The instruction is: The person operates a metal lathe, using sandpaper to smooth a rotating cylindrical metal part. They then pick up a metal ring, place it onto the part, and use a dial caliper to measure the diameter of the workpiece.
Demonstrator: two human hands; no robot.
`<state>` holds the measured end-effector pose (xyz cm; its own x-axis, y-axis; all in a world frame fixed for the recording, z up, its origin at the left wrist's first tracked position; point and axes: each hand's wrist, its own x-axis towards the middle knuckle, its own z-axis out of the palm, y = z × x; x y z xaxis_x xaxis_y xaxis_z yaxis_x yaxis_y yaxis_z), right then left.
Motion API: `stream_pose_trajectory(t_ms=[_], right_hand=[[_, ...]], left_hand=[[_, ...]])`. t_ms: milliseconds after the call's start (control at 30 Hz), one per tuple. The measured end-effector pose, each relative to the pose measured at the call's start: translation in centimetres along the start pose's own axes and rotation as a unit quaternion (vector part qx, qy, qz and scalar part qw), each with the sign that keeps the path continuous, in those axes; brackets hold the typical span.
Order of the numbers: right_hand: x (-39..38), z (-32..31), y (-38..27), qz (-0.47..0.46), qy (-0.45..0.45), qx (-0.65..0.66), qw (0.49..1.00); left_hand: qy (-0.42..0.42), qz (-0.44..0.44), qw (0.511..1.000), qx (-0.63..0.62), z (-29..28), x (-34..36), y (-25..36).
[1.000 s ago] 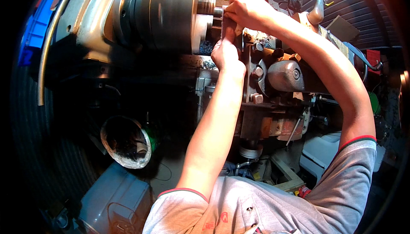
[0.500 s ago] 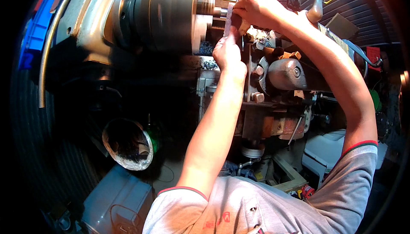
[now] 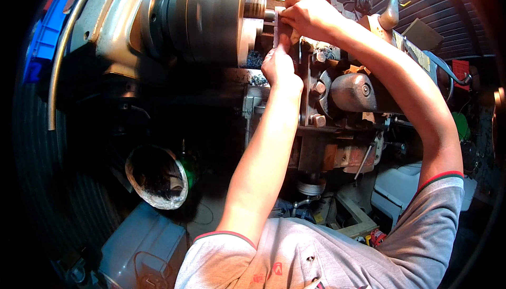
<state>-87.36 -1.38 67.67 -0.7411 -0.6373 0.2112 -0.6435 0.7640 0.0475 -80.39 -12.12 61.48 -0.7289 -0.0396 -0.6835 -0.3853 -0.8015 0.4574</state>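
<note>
My left hand [image 3: 279, 67] pinches the near end of a narrow strip [image 3: 276, 30], pale along its edge and brown on its face, like sandpaper. The fingers of my right hand [image 3: 312, 16] are closed on the far end. The strip stands across the tip of a short metal rod [image 3: 269, 15] held in the lathe chuck [image 3: 211, 20]; whether it touches the rod is hard to tell. The chuck's jaws are blurred, as if turning. My right hand partly covers the strip's face.
Right of my left hand stands the tool post with bolts [image 3: 318, 87], beside a rounded tailstock [image 3: 354, 91]. Dark metal chips [image 3: 256, 59] lie below the chuck. An open round container [image 3: 158, 177] and a translucent box [image 3: 142, 241] are at lower left.
Both hands and the strip have shifted slightly left, closer to the chuck. My right hand has also come a little nearer, while its grip stays closed.
</note>
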Motion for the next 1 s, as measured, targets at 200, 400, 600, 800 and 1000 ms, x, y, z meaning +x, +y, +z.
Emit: stream_pose_trajectory(t_ms=[200,400,600,800,1000], right_hand=[[0.1,-0.1,-0.1,0.003,-0.021,-0.027,0.999],[0.4,-0.2,-0.5,0.053,-0.039,0.001,0.998],[0.8,0.7,0.0,0.074,-0.060,-0.017,0.995],[0.9,0.1,0.1,0.028,-0.054,-0.030,0.998],[0.8,0.1,-0.4,0.073,-0.048,0.004,0.996]], left_hand=[[0.009,-0.006,1.000,0.006,0.2,0.1,-0.1],[0.007,-0.013,1.000,0.006,0.1,0.0,-0.2],[0.009,-0.028,1.000,0.001,-0.1,0.8,-0.2],[0.029,0.002,0.999,0.017,0.1,1.6,-0.7],[0.015,0.003,1.000,-0.015,0.2,0.2,-0.3]])
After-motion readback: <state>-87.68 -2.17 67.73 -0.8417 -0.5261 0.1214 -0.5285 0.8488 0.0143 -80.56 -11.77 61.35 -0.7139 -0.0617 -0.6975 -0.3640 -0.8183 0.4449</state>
